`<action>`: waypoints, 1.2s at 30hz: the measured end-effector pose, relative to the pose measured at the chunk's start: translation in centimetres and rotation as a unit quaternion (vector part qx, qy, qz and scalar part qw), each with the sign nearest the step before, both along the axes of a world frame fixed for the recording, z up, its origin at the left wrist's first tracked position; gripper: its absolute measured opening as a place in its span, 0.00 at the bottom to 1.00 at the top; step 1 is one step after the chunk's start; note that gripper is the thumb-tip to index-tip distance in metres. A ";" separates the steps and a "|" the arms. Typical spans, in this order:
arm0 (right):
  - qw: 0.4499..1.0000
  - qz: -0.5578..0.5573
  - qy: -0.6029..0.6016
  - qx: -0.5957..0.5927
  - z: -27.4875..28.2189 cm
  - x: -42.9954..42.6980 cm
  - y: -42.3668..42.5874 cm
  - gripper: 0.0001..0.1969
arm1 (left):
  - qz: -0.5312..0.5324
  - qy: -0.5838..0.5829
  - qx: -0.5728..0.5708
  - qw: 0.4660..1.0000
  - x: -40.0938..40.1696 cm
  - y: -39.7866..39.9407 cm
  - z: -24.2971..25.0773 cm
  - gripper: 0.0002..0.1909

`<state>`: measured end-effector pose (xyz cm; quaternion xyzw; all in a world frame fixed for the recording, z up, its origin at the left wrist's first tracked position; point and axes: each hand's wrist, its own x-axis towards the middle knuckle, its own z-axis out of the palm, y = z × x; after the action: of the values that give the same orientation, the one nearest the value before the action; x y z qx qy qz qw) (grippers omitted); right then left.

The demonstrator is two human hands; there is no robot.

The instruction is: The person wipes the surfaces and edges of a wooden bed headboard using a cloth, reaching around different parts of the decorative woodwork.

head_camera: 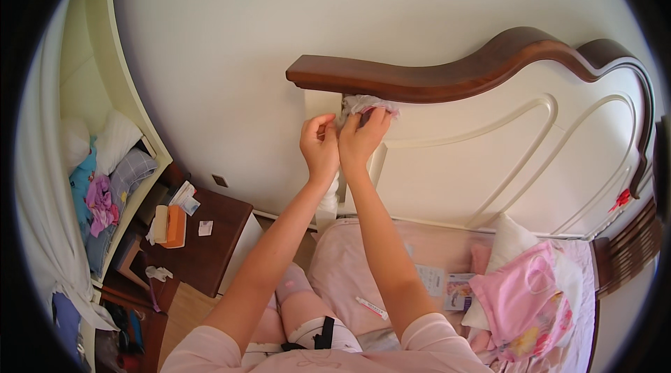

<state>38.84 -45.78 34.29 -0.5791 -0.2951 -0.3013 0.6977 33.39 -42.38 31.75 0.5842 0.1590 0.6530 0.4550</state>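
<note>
Both arms reach up to the left end of a bed headboard [435, 163] with a dark wooden top rail [393, 77]. My right hand [367, 137] grips a crumpled whitish and pink cloth or bag [364, 104], pressed just under the rail; the material bunches out above the fingers. Beside it, wrist close to the other wrist, my left hand [321, 145] has its fingers curled near the white post of the headboard. Whether anything thin lies between the left fingertips cannot be made out.
Below lies the bed with a pink sheet [341, 263], a white tube [371, 308], a printed box [458, 292], a white pillow [511, 239] and a pink garment [519, 294]. At left, a brown nightstand [223, 231] bears an orange tissue box [173, 226], beside shelves holding clothes [102, 203].
</note>
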 end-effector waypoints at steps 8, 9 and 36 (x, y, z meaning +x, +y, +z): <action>0.953 -0.176 -0.210 -0.134 -4.9 2.8 0.6 0.08 | 0.023 0.064 0.034 0.997 -3.0 0.3 -1.9 0.08; 0.948 -0.156 -0.227 -0.159 -5.6 3.3 0.1 0.09 | 0.026 0.064 0.066 0.995 -3.2 0.3 -1.9 0.08; 0.838 -0.233 -0.471 -0.151 -0.3 18.1 -12.4 0.08 | 0.202 0.141 0.479 0.843 5.0 -3.2 5.5 0.30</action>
<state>56.95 -58.21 34.00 -0.5173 -0.4862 -0.6428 0.2879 38.39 -45.53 37.24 0.7704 0.0037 0.6355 -0.0503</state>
